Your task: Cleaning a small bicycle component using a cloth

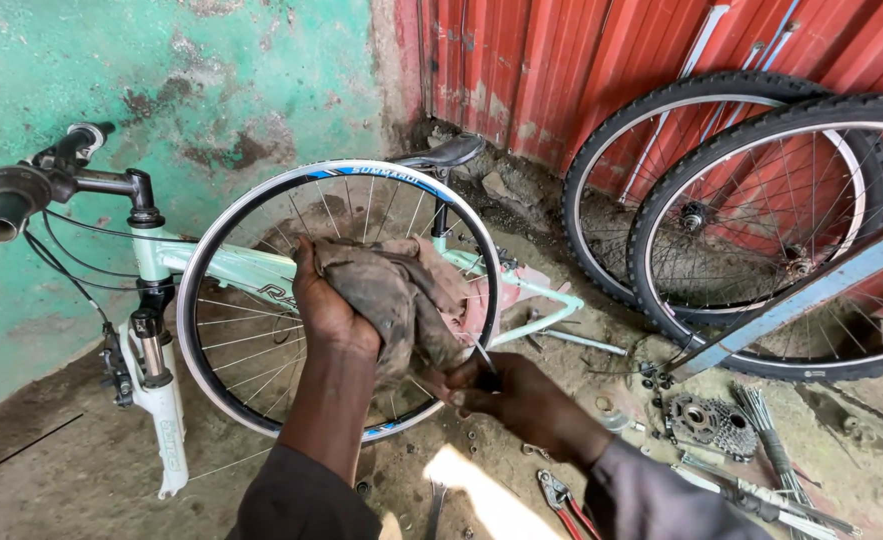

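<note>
A bare bicycle rim (pixel 223 225) with spokes stands upright in front of me, silver with blue marks. My left hand (pixel 323 305) presses a dirty grey-brown rag (pixel 401 295) against the middle of the wheel, where the hub is hidden. My right hand (pixel 521 400) is below the rag, fingers pinched on its lower edge and a thin spoke (pixel 483 352). Behind the rim a pale green bicycle frame (pixel 251 268) leans on the wall, with black handlebars (pixel 31 185) at left and a saddle (pixel 449 152) at top.
Two tyred wheels (pixel 751 200) lean on a red corrugated wall at right, with a blue bar (pixel 811 285) across them. On the dirt floor lie a sprocket cassette (pixel 709 420), a bundle of spokes (pixel 766 430), red-handled pliers (pixel 561 498) and small parts.
</note>
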